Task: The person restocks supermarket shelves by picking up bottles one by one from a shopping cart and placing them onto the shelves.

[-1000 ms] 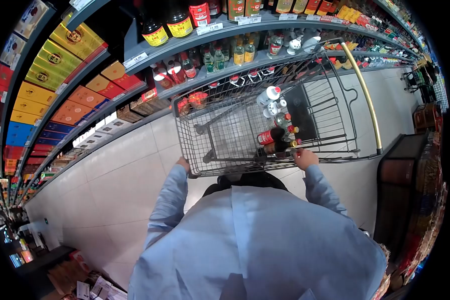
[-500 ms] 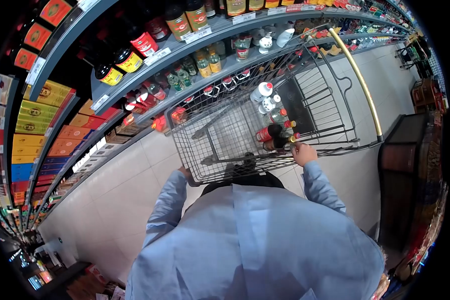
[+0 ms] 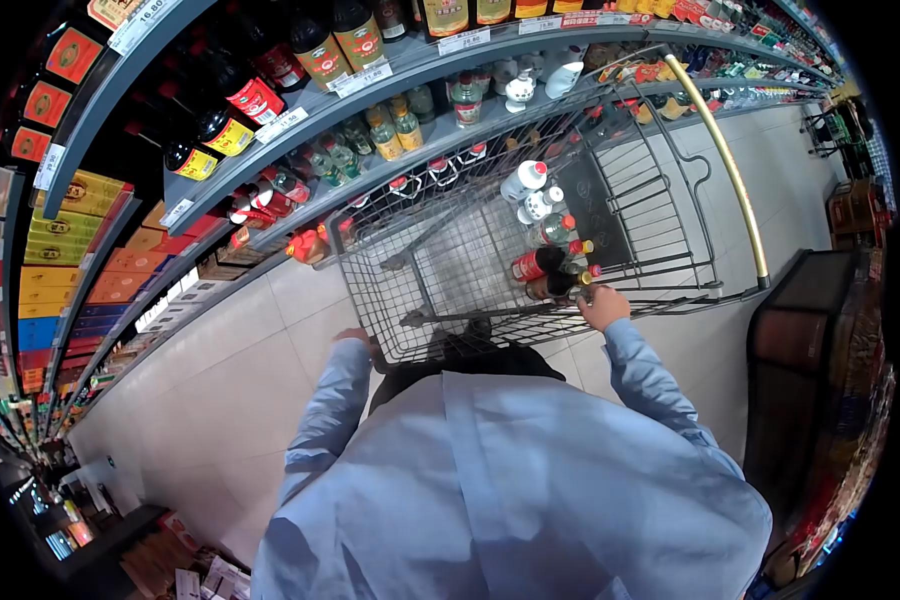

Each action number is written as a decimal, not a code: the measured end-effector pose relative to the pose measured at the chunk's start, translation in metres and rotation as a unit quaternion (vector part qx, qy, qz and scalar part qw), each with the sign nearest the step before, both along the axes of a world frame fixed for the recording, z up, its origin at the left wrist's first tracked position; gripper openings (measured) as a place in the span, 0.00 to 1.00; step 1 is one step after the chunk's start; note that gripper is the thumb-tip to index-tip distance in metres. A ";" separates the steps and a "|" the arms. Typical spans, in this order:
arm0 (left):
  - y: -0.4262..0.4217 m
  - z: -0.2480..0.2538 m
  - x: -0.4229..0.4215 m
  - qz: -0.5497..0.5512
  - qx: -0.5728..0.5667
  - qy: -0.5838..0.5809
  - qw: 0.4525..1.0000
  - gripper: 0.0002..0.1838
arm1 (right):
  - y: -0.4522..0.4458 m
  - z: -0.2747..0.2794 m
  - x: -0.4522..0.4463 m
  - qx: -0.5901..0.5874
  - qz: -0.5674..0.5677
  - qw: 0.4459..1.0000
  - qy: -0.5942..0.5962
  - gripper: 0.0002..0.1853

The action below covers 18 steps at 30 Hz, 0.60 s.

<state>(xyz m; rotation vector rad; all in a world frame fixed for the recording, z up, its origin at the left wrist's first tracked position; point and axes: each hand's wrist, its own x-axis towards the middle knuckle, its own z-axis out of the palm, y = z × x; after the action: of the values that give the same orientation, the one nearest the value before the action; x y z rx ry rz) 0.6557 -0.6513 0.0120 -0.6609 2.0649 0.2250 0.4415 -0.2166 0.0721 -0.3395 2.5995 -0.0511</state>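
To the left of the shopping cart (image 3: 450, 260), stacks of coloured boxes (image 3: 65, 235) line the aisle, and red packages (image 3: 308, 246) sit low, just beyond the cart's far left corner. The left hand (image 3: 352, 336) is at the cart's near left corner, seen from the back and blurred; how far its fingers are spread, and whether they grip the wire, I cannot tell. Behind the cart runs a shelf (image 3: 320, 104) of bottles. Inside the cart, right of its middle, two white bottles (image 3: 532, 192) lie farthest from the person, then a clear bottle (image 3: 554, 231) with a red cap, then dark bottles (image 3: 537, 266) close to the near side. The right hand (image 3: 604, 306) is mostly closed, fingers bent over the cart's near rim, right beside the dark bottles' caps. The yellow handle (image 3: 722, 165) forms the cart's right end. Compared with a second ago, the cart stands farther right along the shelf: the red packages, then behind its wire, now show past its left end. The bottles keep their order inside.
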 end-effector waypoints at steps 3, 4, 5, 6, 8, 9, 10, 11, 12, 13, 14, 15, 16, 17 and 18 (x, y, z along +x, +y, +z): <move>0.039 0.061 -0.046 -0.044 -0.104 0.136 0.984 0.18 | -0.025 -0.017 -0.031 -0.061 0.013 0.997 0.035 0.23; 0.050 0.070 -0.062 -0.059 -0.064 0.201 0.976 0.17 | -0.040 -0.021 -0.043 -0.055 0.005 0.997 0.056 0.23; 0.061 0.074 -0.077 -0.074 -0.025 0.267 0.960 0.16 | -0.054 -0.026 -0.054 -0.050 -0.003 0.996 0.076 0.24; 0.075 0.073 -0.089 -0.059 0.021 0.316 0.947 0.16 | -0.063 -0.035 -0.065 -0.028 -0.012 0.995 0.090 0.25; 0.099 0.065 -0.108 -0.069 0.085 0.386 0.916 0.17 | -0.082 -0.041 -0.084 0.035 -0.034 0.996 0.076 0.23; 0.109 0.059 -0.113 -0.093 0.102 0.407 0.903 0.17 | -0.083 -0.049 -0.090 0.040 -0.057 0.997 0.045 0.21; 0.117 0.056 -0.116 -0.101 0.131 0.409 0.897 0.17 | -0.081 -0.064 -0.098 0.045 -0.079 0.996 0.015 0.19; 0.124 0.054 -0.116 -0.107 0.158 0.413 0.891 0.18 | -0.079 -0.079 -0.108 0.050 -0.097 0.994 -0.014 0.18; 0.128 0.047 -0.113 -0.090 0.184 0.405 0.891 0.19 | -0.071 -0.107 -0.116 0.019 -0.095 0.995 0.019 0.22; 0.128 0.038 -0.109 -0.073 0.207 0.400 0.890 0.19 | -0.070 -0.107 -0.117 0.029 -0.070 0.997 0.018 0.20; 0.124 0.031 -0.105 -0.066 0.207 0.379 0.900 0.20 | -0.071 -0.116 -0.117 0.039 -0.077 0.996 0.025 0.19; 0.120 0.029 -0.102 -0.059 0.209 0.358 0.908 0.20 | -0.070 -0.119 -0.115 0.054 -0.055 0.997 0.015 0.20; 0.114 0.032 -0.099 -0.032 0.220 0.341 0.913 0.21 | -0.071 -0.114 -0.111 0.050 -0.037 0.998 0.004 0.22; 0.109 0.034 -0.097 -0.006 0.233 0.325 0.916 0.21 | -0.070 -0.107 -0.108 0.047 -0.020 0.999 -0.006 0.23; 0.106 0.035 -0.095 -0.005 0.215 0.322 0.922 0.21 | -0.070 -0.108 -0.104 0.055 0.002 0.998 -0.020 0.26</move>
<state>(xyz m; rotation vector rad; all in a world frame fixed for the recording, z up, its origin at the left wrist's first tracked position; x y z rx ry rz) 0.5611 -0.5455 0.0469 -0.3178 2.5096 0.9695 0.3375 -0.2864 -0.0363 -0.3021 2.5503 0.0854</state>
